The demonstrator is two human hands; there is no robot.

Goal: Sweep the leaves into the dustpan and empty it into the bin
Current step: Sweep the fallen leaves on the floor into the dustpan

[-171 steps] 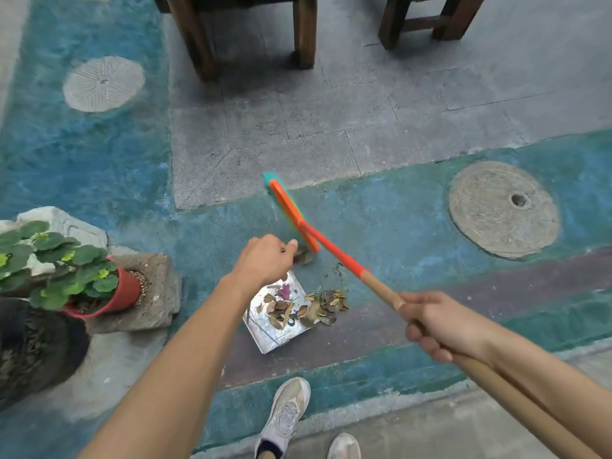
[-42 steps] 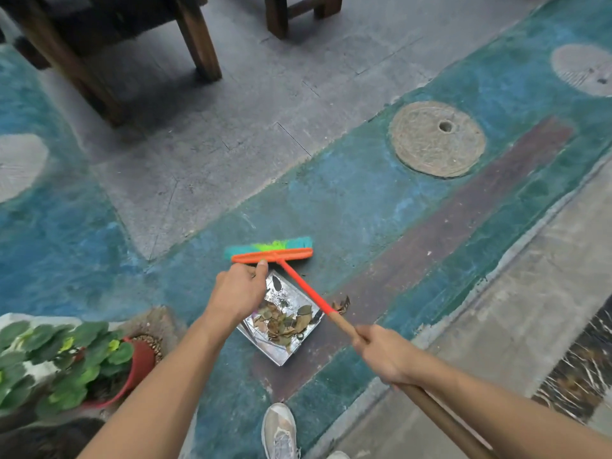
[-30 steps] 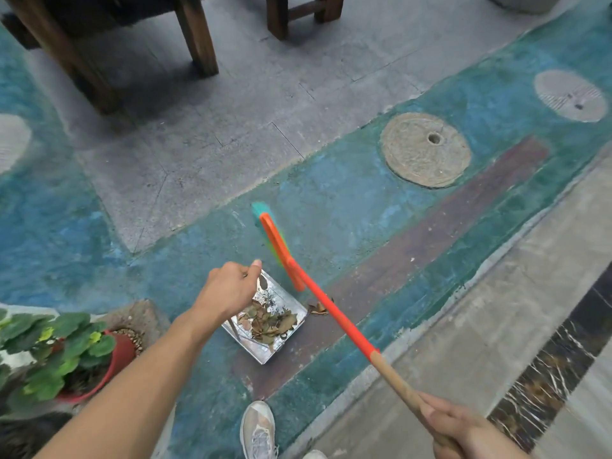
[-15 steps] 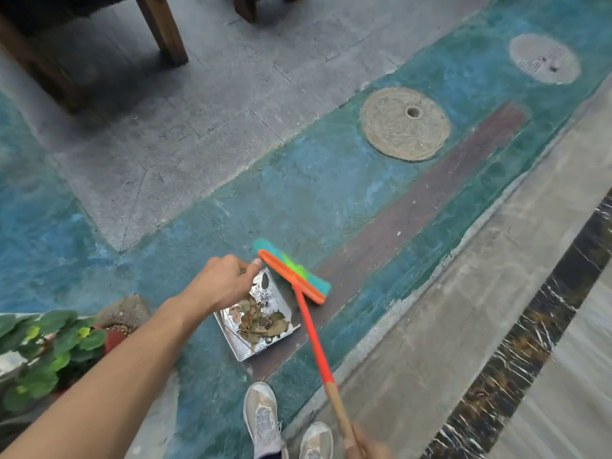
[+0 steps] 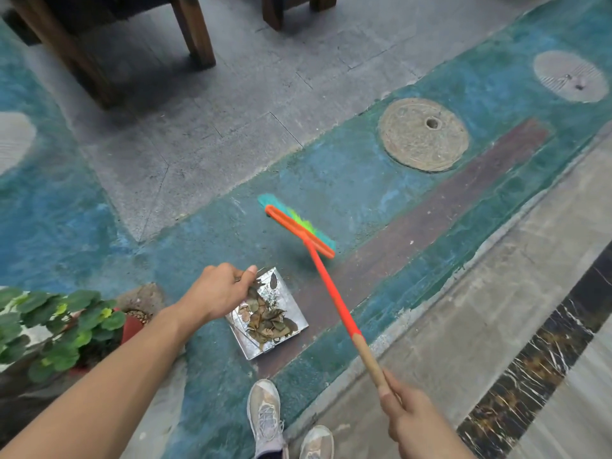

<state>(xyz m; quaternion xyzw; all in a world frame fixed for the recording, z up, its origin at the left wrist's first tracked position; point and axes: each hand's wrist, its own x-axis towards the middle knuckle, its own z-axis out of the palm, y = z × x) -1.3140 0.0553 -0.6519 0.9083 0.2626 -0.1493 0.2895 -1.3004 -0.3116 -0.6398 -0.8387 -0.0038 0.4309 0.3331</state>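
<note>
A shiny metal dustpan (image 5: 291, 304) lies on the painted floor in front of my feet, with a pile of dry brown leaves (image 5: 266, 321) in it. My left hand (image 5: 217, 293) is closed on the dustpan's upper left part; what it grips there is hidden. My right hand (image 5: 409, 417) holds the wooden end of the broom handle at lower right. The broom (image 5: 326, 281) has an orange shaft and an orange head with teal and green bristles (image 5: 298, 226), lifted off the floor beyond the dustpan. No bin is in view.
A potted green plant (image 5: 56, 321) in a red pot stands at the left on a stone. Wooden furniture legs (image 5: 195, 34) rise at the top. A round stone cover (image 5: 424, 134) sits in the floor at right. My two shoes (image 5: 265, 415) are at the bottom.
The broom head has swung up and away from the dustpan's edge to the far right side. My right hand has come back into view on the handle. The left hand stays on the dustpan.
</note>
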